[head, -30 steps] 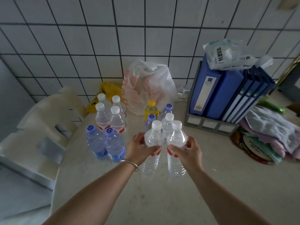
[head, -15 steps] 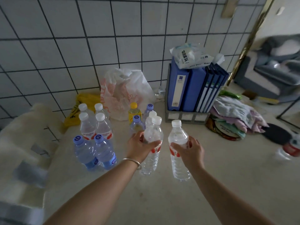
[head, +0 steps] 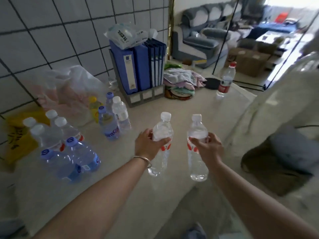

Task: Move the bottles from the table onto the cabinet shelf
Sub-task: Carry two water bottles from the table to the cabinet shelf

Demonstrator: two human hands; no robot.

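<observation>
Now each hand carries one clear plastic water bottle: the left hand point(head: 148, 145) has its fingers wrapped around the white-capped bottle point(head: 162, 144), the right hand point(head: 208, 149) around its twin point(head: 197, 149), both lifted clear of the pale beige surface point(head: 120, 178). Keeping them upright and apart should make the carry steady. More bottles point(head: 69, 145) stand at nine o'clock, blue binders point(head: 138, 69) at twelve; no cabinet shelf is in view.
</observation>
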